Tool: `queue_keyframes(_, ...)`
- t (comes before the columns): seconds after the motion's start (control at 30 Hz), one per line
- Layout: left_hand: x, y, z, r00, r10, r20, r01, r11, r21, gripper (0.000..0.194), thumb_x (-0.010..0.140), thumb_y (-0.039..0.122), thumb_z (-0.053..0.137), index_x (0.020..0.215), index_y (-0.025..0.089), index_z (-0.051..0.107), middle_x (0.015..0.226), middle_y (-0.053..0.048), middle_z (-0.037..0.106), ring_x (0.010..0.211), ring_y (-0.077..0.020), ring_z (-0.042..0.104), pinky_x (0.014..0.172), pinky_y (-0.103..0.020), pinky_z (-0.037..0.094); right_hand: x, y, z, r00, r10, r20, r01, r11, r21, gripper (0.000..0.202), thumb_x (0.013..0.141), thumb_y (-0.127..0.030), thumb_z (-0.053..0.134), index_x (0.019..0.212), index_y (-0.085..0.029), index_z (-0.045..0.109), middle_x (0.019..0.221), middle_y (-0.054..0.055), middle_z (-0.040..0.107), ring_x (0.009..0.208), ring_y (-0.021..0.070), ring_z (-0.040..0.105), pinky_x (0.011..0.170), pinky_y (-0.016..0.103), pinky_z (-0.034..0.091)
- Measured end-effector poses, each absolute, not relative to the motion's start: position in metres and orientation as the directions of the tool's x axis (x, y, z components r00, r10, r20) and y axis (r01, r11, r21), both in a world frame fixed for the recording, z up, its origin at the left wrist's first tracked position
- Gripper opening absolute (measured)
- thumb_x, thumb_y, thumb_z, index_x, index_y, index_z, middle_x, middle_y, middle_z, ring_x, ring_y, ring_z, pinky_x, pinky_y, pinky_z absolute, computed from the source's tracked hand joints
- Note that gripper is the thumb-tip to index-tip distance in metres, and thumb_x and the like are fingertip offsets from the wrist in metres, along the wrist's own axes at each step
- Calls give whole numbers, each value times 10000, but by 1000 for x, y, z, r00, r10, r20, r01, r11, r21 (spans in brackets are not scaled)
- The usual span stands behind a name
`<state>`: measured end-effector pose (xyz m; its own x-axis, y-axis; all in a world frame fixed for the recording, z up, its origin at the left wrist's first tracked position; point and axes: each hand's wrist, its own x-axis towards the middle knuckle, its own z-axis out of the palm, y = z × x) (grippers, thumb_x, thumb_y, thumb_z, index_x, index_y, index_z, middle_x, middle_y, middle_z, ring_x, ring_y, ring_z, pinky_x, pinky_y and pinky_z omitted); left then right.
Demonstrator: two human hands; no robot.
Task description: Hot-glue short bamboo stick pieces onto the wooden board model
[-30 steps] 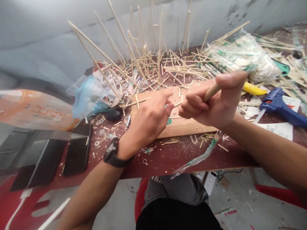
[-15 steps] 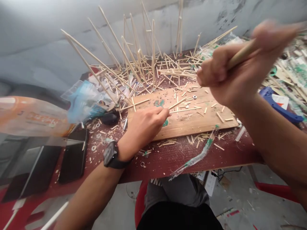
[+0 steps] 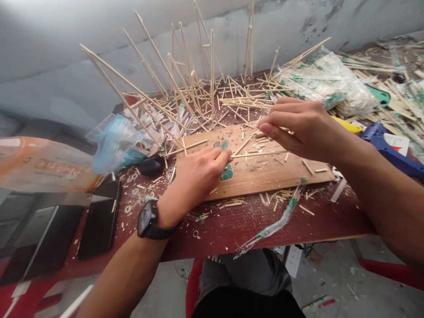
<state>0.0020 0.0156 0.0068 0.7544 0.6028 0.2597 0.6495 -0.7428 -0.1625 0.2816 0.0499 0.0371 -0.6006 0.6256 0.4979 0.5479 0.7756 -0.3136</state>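
My left hand (image 3: 204,170), with a black watch on its wrist, rests on the wooden board (image 3: 261,179). Its thumb and fingers are closed at the meeting ends of two thin wooden sticks: one stick (image 3: 256,154) runs to the right, the other (image 3: 243,146) slants away from me. Over the far right part of the board is my right hand (image 3: 294,126). Its fingers curl together, tips low near short cut stick pieces (image 3: 263,140); whatever they hold is hidden. Green patches (image 3: 227,172) mark the board beside my left hand.
Tall stick frames (image 3: 212,75) stand behind the board among piled sticks. A blue glue gun (image 3: 391,145) and plastic packs of sticks (image 3: 318,81) lie right. On the left are a phone (image 3: 99,221) and a plastic bag (image 3: 49,163). Torn wrapping (image 3: 281,216) lies near the front edge.
My right hand has come down and left from its raised position to just over the board. The stick that showed across it no longer shows. My left hand stays at the stick ends.
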Motion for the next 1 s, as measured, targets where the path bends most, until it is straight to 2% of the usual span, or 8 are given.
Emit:
queue_keyframes(0.13,12,7,8,717,636,286,697,-650,-303,183,1055,70,559,1055,113,737,854,-92,757,838,-253,709,630,-333,450,278,42,34,-691,516,506,493,849,-192,382,1123,-409,494,883,-212,716,789,65,683,753,202,504,757,388,437)
queue_keyframes(0.23,23,-3,5,601,686,410,795,-459,-397,280,1084,55,479,1201,63,734,926,-137,781,871,-279,724,641,-365,456,270,38,26,-749,457,479,514,857,-14,305,1127,-361,529,1019,-183,752,874,75,743,823,202,567,776,370,460)
queue_keyframes(0.3,30,-9,3,571,672,472,817,-404,-413,330,1084,26,442,1239,37,733,942,-155,791,873,-282,730,650,-379,462,263,34,21,-765,446,464,548,830,106,262,1121,-330,545,1039,-191,751,925,74,745,876,207,592,795,373,453)
queue_keyframes(0.4,36,-15,3,560,705,436,826,-428,-368,344,1093,34,441,1282,23,728,965,-176,802,937,-299,744,653,-385,462,254,30,17,-738,456,497,614,759,215,263,1121,-290,532,1001,-196,746,983,96,736,929,229,596,804,405,431)
queue_keyframes(0.53,35,-13,3,545,729,413,837,-451,-309,325,1090,43,465,1294,35,718,994,-176,802,966,-299,739,662,-381,463,254,31,15,-735,494,465,635,741,217,303,1122,-206,466,963,-205,723,1035,105,734,961,234,587,822,424,428)
queue_keyframes(0.73,28,-4,-4,556,671,490,831,-463,-308,217,1111,141,526,1017,130,721,865,-102,756,822,-264,703,629,-377,429,257,36,11,-771,488,409,596,779,194,324,1123,-184,440,925,-173,696,879,96,685,813,199,558,727,374,421)
queue_keyframes(0.9,27,-3,-2,549,677,491,833,-494,-250,302,1146,269,519,917,172,689,827,-93,749,788,-262,694,614,-378,378,254,31,11,-781,456,427,584,775,240,348,1132,-186,430,896,-161,684,826,88,663,760,185,532,672,355,367)
queue_keyframes(1.0,29,-4,-2,545,682,487,834,-501,-232,342,1158,294,492,893,185,679,818,-87,749,782,-253,694,610,-375,354,252,27,11,-776,467,424,591,772,232,325,1126,-181,444,897,-166,674,801,72,643,741,178,507,656,351,316)
